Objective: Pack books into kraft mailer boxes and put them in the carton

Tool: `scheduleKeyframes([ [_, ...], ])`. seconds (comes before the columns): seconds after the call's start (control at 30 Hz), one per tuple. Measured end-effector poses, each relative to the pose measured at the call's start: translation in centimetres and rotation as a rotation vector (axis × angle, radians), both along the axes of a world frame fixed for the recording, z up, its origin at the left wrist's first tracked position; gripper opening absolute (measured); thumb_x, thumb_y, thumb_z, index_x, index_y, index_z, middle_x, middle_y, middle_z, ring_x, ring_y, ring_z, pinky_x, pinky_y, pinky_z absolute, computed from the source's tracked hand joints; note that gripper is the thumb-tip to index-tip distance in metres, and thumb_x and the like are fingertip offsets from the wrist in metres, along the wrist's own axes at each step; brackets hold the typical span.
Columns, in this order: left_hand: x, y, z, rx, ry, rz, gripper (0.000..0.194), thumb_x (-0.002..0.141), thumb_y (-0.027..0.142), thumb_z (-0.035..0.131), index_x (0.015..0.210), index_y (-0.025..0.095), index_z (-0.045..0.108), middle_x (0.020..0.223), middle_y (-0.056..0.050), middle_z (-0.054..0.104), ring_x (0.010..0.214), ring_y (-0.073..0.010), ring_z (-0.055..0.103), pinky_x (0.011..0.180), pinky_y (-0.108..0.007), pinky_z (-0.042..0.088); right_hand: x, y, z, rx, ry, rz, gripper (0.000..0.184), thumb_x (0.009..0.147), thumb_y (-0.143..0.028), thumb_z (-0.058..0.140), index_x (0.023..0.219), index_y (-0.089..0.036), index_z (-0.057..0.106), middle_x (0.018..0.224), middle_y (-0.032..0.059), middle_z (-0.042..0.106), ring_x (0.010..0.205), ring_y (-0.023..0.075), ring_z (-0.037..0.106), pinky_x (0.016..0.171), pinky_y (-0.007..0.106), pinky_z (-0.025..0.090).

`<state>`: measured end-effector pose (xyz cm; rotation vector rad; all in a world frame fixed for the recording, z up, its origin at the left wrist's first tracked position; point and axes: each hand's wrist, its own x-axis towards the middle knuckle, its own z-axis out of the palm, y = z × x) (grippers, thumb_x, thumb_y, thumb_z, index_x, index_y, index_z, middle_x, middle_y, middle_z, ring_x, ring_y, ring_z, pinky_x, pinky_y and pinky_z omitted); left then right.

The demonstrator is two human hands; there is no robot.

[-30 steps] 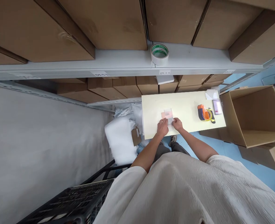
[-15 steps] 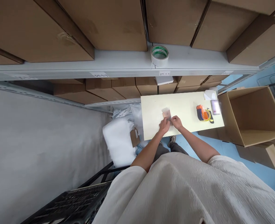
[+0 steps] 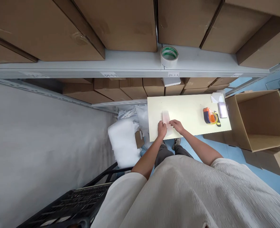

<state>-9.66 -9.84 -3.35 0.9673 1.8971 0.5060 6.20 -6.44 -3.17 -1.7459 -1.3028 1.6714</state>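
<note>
A small, pale pink, translucent packet (image 3: 166,117) lies lengthwise over the cream tabletop (image 3: 187,104); its contents are too blurred to name. My left hand (image 3: 162,129) is closed on the packet's left edge near the lower end. From the other side, my right hand (image 3: 177,125) pinches at its right edge with thumb and fingertips. An orange and dark blue tape dispenser (image 3: 207,115) with a yellowish tape roll stands farther right on the table.
A black and yellow cutter (image 3: 217,119) and a blurred purple-white pack (image 3: 222,110) lie at the table's right end. An open carton (image 3: 268,118) stands beyond. A tape roll (image 3: 169,57) sits on the shelf above. White foam wrap (image 3: 123,142) fills the floor at left.
The packet has turned from a dark, folded-looking view to a pale, upright strip. My left hand has shifted left along its edge, and my hands are farther apart.
</note>
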Motion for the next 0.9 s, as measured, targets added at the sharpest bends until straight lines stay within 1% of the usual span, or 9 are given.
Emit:
scheduleKeyframes([
  [0.07, -0.7, 0.2, -0.7, -0.047, 0.090, 0.010, 0.025, 0.105, 0.019, 0.044, 0.117, 0.025, 0.065, 0.127, -0.011, 0.070, 0.121, -0.0256, 0.068, 0.101, -0.037, 0.055, -0.3, 0.0, -0.8, 0.017, -0.081, -0.018, 0.018, 0.087, -0.036, 0.063, 0.095, -0.024, 0.075, 0.108, 0.0048, 0.081, 0.103, 0.0223, 0.073, 0.099, 0.038, 0.059],
  [0.13, -1.1, 0.6, -1.5, -0.100, 0.142, -0.006, 0.026, 0.102, 0.019, 0.049, 0.119, 0.025, 0.069, 0.128, -0.012, 0.069, 0.124, -0.0282, 0.067, 0.105, -0.039, 0.054, -0.2, 0.1, -1.5, 0.016, -0.161, -0.046, 0.015, 0.084, -0.030, 0.063, 0.092, -0.025, 0.074, 0.109, 0.0044, 0.081, 0.105, 0.0228, 0.074, 0.103, 0.040, 0.058],
  [0.27, -1.4, 1.5, -2.5, -0.130, 0.143, -0.039, 0.032, 0.101, 0.020, 0.052, 0.128, 0.024, 0.070, 0.135, -0.015, 0.069, 0.124, -0.0312, 0.068, 0.105, -0.042, 0.054, 0.4, 0.0, -2.0, -0.003, -0.235, -0.047, 0.018, 0.082, -0.026, 0.064, 0.097, -0.025, 0.075, 0.115, 0.0046, 0.081, 0.109, 0.0231, 0.074, 0.105, 0.041, 0.058],
  [0.37, -1.5, 1.5, -2.7, -0.100, 0.119, -0.036, 0.041, 0.102, 0.018, 0.049, 0.141, 0.020, 0.063, 0.138, -0.016, 0.070, 0.128, -0.0285, 0.067, 0.107, -0.040, 0.053, 0.6, -0.1, -2.0, -0.007, -0.244, -0.031, 0.020, 0.083, -0.028, 0.065, 0.100, -0.025, 0.075, 0.116, 0.0048, 0.080, 0.110, 0.0226, 0.074, 0.105, 0.040, 0.058],
  [0.5, -1.8, 0.4, -2.3, -0.022, 0.162, -0.047, 0.053, 0.099, 0.019, 0.056, 0.152, 0.021, 0.052, 0.150, -0.016, 0.064, 0.141, -0.0293, 0.061, 0.117, -0.040, 0.048, 0.4, -0.3, -2.0, -0.023, -0.252, -0.063, 0.024, 0.082, -0.028, 0.064, 0.103, -0.023, 0.074, 0.116, 0.0058, 0.080, 0.109, 0.0222, 0.074, 0.103, 0.038, 0.058],
  [0.57, -2.1, -0.3, -2.1, 0.012, 0.119, -0.066, 0.054, 0.097, 0.018, 0.058, 0.151, 0.022, 0.052, 0.151, -0.015, 0.064, 0.141, -0.0296, 0.061, 0.118, -0.041, 0.048, 0.2, -0.5, -2.0, -0.030, -0.261, -0.087, 0.026, 0.081, -0.028, 0.064, 0.104, -0.023, 0.073, 0.116, 0.0061, 0.079, 0.110, 0.0224, 0.073, 0.102, 0.037, 0.058],
  [0.7, -2.6, -1.3, -1.8, 0.043, -0.075, -0.052, 0.051, 0.092, 0.015, 0.062, 0.142, 0.023, 0.056, 0.145, -0.014, 0.068, 0.131, -0.0290, 0.068, 0.112, -0.041, 0.054, -0.4, -1.0, -2.1, -0.036, -0.241, -0.126, 0.028, 0.079, -0.030, 0.066, 0.105, -0.023, 0.073, 0.116, 0.0067, 0.079, 0.110, 0.0239, 0.073, 0.103, 0.038, 0.058],
  [0.8, -2.8, -1.3, -1.8, 0.042, -0.185, -0.040, 0.051, 0.088, 0.014, 0.066, 0.137, 0.024, 0.058, 0.144, -0.013, 0.070, 0.128, -0.0289, 0.071, 0.108, -0.040, 0.056, -0.4, -1.1, -2.1, -0.018, -0.210, -0.174, 0.029, 0.078, -0.031, 0.066, 0.105, -0.023, 0.073, 0.119, 0.0076, 0.079, 0.111, 0.0247, 0.073, 0.104, 0.039, 0.058],
  [0.9, -2.4, -0.7, -1.9, 0.042, -0.264, -0.063, 0.048, 0.087, 0.014, 0.066, 0.133, 0.025, 0.061, 0.143, -0.011, 0.072, 0.127, -0.0276, 0.072, 0.108, -0.039, 0.056, 0.5, -0.8, -2.1, -0.012, -0.188, -0.221, 0.029, 0.077, -0.031, 0.066, 0.105, -0.024, 0.072, 0.119, 0.0073, 0.079, 0.111, 0.0245, 0.073, 0.104, 0.041, 0.058],
])
